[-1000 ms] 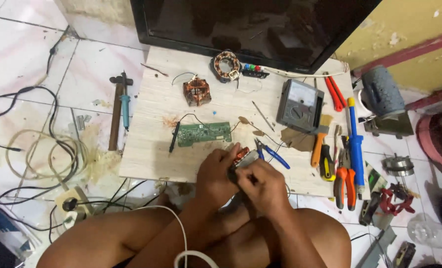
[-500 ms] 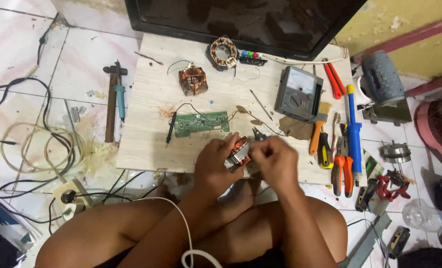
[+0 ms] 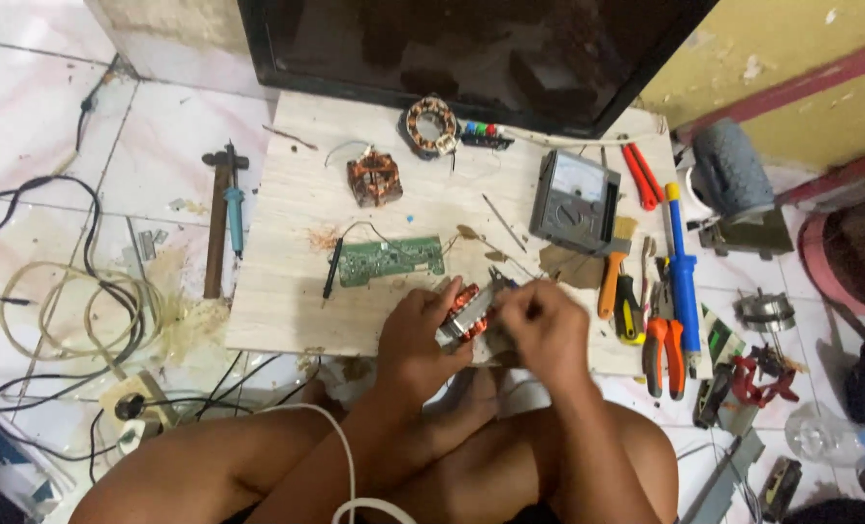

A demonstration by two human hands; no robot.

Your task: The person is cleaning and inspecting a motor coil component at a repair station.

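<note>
two hands on a small wound coil, low in the middle of the frame

here, the left hand (image 3: 415, 335) is closed around a small copper-wound motor coil (image 3: 464, 311), gripping it from the left just above the near edge of the pale wooden board (image 3: 287, 291). the right hand (image 3: 547, 330) is pinched shut at the coil's right side, fingertips meeting on something too fine to make out. to work this well, i judge the left hand should keep the coil steady and slightly tilted toward the eye, while the right works with small, light pulls so the thin winding does not snap. the green circuit board (image 3: 391, 260) lies just above the hands, the grey meter (image 3: 575, 201) at upper right, pliers with orange handles (image 3: 667, 354) at right. the coil's far face is hidden by the fingers, and the blue-handled tool tip behind the right hand is mostly covered.
</note>
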